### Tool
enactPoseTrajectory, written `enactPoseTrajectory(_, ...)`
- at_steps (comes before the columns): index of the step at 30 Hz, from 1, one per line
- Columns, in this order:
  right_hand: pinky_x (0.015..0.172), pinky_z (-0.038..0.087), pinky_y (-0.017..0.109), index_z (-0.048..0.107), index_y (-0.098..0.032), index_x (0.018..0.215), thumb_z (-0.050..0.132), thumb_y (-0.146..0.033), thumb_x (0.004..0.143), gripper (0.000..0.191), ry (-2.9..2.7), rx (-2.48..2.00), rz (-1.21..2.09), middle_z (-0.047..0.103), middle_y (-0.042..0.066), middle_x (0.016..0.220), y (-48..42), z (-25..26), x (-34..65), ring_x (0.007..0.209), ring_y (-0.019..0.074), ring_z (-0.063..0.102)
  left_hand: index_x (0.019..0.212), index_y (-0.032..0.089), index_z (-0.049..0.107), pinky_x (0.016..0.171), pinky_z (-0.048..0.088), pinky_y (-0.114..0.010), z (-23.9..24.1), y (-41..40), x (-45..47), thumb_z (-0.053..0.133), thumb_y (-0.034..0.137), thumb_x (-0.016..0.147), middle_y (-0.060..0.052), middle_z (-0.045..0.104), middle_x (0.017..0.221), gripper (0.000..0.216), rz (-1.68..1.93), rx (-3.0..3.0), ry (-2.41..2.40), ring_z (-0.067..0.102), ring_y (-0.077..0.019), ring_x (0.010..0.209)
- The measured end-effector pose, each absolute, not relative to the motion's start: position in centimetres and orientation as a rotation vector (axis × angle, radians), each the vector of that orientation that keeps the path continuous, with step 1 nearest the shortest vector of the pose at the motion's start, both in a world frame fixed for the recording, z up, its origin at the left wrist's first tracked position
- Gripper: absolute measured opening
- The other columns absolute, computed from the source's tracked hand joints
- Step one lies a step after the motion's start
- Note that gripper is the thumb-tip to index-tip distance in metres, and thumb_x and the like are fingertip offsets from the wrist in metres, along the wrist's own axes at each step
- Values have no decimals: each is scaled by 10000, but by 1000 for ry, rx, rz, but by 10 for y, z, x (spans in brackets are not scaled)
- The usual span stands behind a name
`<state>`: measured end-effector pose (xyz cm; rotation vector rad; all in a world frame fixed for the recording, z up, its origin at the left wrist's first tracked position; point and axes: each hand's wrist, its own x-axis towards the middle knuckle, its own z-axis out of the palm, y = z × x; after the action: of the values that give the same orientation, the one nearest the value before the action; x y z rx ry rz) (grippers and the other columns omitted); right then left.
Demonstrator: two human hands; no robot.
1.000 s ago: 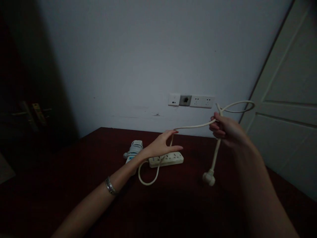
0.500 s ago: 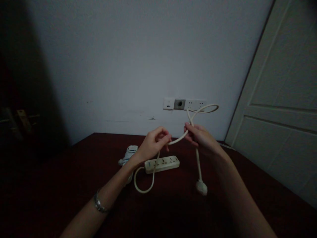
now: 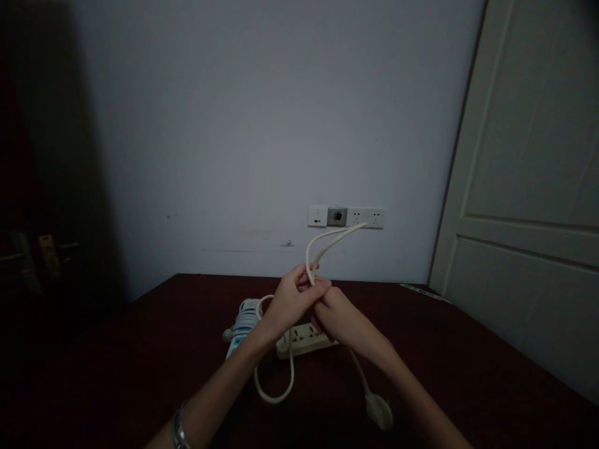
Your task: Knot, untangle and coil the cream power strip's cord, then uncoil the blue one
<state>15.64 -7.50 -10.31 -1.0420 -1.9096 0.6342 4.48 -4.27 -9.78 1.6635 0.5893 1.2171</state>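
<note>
My left hand (image 3: 297,296) and my right hand (image 3: 330,312) meet in the middle of the view, both closed on a white power cord (image 3: 327,244). A loop of it rises above the fingers, in front of the wall. From under my right hand one end hangs down to a plug (image 3: 379,411). Another stretch curves down below my left forearm. Behind my hands lies the white power strip (image 3: 304,342), partly covered by them. To its left sits a second power strip with its cord wound around it (image 3: 246,321), partly hidden by my left arm.
Everything lies on a dark red tabletop (image 3: 421,349) against a pale wall. Wall sockets (image 3: 365,217) and a grey wall plate (image 3: 337,217) are set above its back edge. At right stands a white panelled door (image 3: 524,187); a thin strip (image 3: 425,292) lies near it.
My right hand has moved left with the cord and now touches my left hand. The raised loop has shifted left, and the hanging plug has swung lower. The view has tilted up slightly.
</note>
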Motion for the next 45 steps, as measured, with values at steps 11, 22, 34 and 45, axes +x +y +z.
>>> enactPoseTrajectory(11,707,435,251,564,-164,1003,401,-254,884,222,-2064,-964,509,610,53,878,-78,-103,146,742,132,566,1143,120,490,536,494,-236,-97,-28,38,574,362,783,-41,654,710,442,1419,1563,629,621,-134,563)
enactPoseTrajectory(22,521,322,196,577,-146,782,494,-258,824,145,-2232,-1177,644,525,-17,668,-86,-96,165,581,82,434,1243,134,385,323,402,-211,-76,-11,6,421,457,846,-29,635,600,513,1319,1535,559,559,-149,368)
enactPoseTrajectory(34,646,381,253,625,-168,861,379,-281,903,274,-2307,-1341,215,627,59,804,-94,-87,175,717,154,557,970,111,531,275,185,-144,-100,16,12,309,571,853,30,521,420,524,1195,1619,640,300,-45,233)
enactPoseTrajectory(45,628,399,253,674,-156,816,478,-417,840,327,-2245,-1409,196,646,52,759,-69,-75,234,682,149,555,800,87,608,300,186,-171,-103,12,10,223,540,890,10,478,370,601,843,1870,543,309,-56,243)
